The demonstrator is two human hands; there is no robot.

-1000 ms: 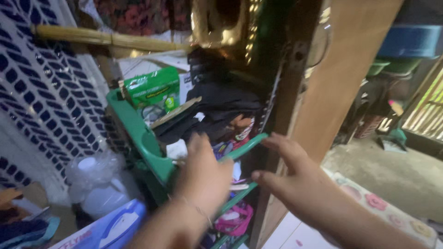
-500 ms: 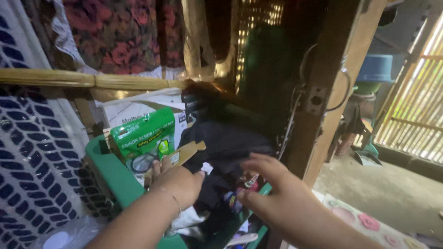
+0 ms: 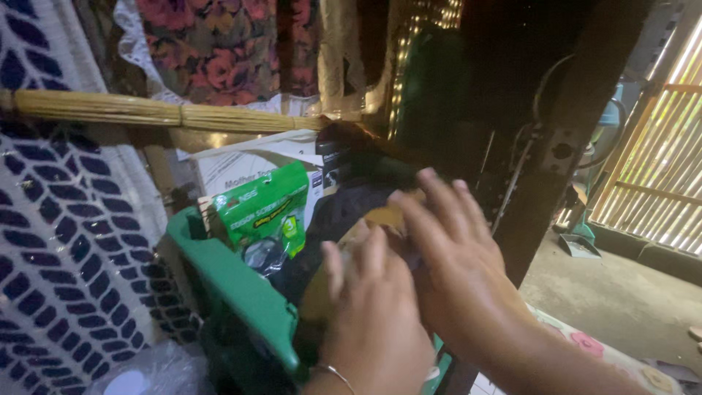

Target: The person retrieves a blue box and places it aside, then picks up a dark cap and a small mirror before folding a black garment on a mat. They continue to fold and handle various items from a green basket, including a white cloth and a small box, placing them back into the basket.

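Note:
Both of my hands reach into a green plastic basket (image 3: 241, 292). My left hand (image 3: 376, 322), a thin bracelet on its wrist, has its fingers straight and rests against a tan flat piece (image 3: 380, 218); whether it grips the piece is hidden. Just to its right and a little higher, my right hand (image 3: 453, 256) has its fingers spread over dark cloth (image 3: 340, 212) piled in the basket. A green packet (image 3: 263, 208) stands upright at the basket's back left, with a white carton (image 3: 241, 168) behind it.
A bamboo pole (image 3: 146, 113) runs across the left, with flowered fabric (image 3: 212, 51) above it and blue-and-white patterned cloth (image 3: 58, 241) below. A dark wooden post (image 3: 556, 146) with wires stands right of the basket. Concrete floor (image 3: 614, 292) and a slatted wall (image 3: 658, 168) lie far right.
The view has moved closer and tilted up. Both hands have risen and moved forward over the basket's contents, and the right hand now covers the dark cloth.

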